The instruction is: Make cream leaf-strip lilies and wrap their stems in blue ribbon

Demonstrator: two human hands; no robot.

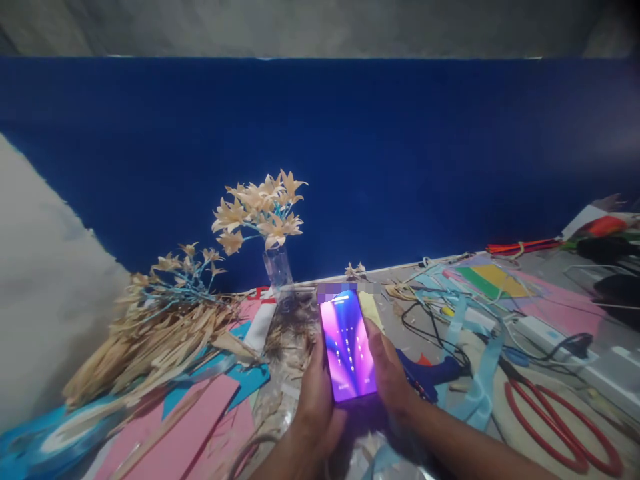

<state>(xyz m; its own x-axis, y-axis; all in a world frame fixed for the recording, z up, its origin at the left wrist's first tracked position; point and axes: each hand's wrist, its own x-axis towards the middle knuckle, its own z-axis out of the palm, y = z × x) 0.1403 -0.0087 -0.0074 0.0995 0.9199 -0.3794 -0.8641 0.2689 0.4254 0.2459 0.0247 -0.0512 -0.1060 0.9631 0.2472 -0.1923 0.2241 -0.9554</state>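
A smartphone (pixel 349 347) is held upright between my two hands, its lit purple and blue screen facing me and showing a number keypad. My left hand (pixel 317 393) grips its left edge, the fingers partly hidden behind it. Along the right edge my right hand (pixel 393 373) is closed, with its thumb beside the screen. Beyond the phone, pale handmade flowers (pixel 265 207) on blue stems stand in a clear plastic vase (pixel 279 272). Just right of my right hand lies a blue tool like a glue gun (pixel 440 373).
At left are dried husks (pixel 170 340), more flowers (pixel 185 270), pink sheets (pixel 200 413) and a blue tape roll (pixel 75 433). Red-handled scissors (pixel 560 420), light blue ribbon (pixel 483 393), cables and a white power strip (pixel 545 337) lie at right. A blue wall (pixel 400 167) rises behind.
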